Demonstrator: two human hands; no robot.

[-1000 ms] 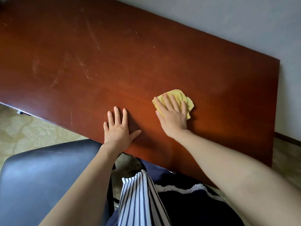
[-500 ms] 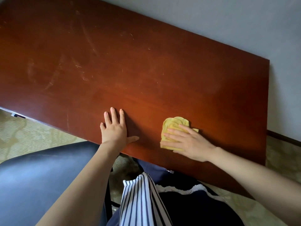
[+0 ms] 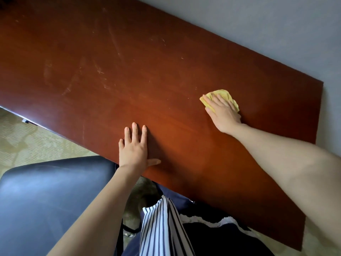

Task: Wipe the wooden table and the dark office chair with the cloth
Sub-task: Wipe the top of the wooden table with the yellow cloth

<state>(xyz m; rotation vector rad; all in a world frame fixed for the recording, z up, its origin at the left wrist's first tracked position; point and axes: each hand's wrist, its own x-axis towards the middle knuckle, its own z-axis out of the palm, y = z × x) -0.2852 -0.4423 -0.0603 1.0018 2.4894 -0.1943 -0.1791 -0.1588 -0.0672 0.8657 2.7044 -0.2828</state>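
A reddish-brown wooden table (image 3: pixel 129 74) fills most of the view, its top marked with pale scratches and smears. A crumpled yellow cloth (image 3: pixel 224 95) lies on the right part of the top. My right hand (image 3: pixel 222 112) presses flat on the cloth with straight fingers and covers most of it. My left hand (image 3: pixel 134 147) rests flat on the table near its front edge, fingers spread. The dark office chair (image 3: pixel 51 196) stands at the lower left, its seat partly under the table edge.
A grey wall (image 3: pixel 267 30) runs along the table's far side and right end. Pale patterned carpet (image 3: pixel 27 143) shows at the left below the table edge. My striped and dark clothing (image 3: pixel 162 228) is at the bottom centre.
My right hand has slid the cloth away from the front edge, up and to the right across the top, after first pulling it toward me. My left hand stayed flat in place.
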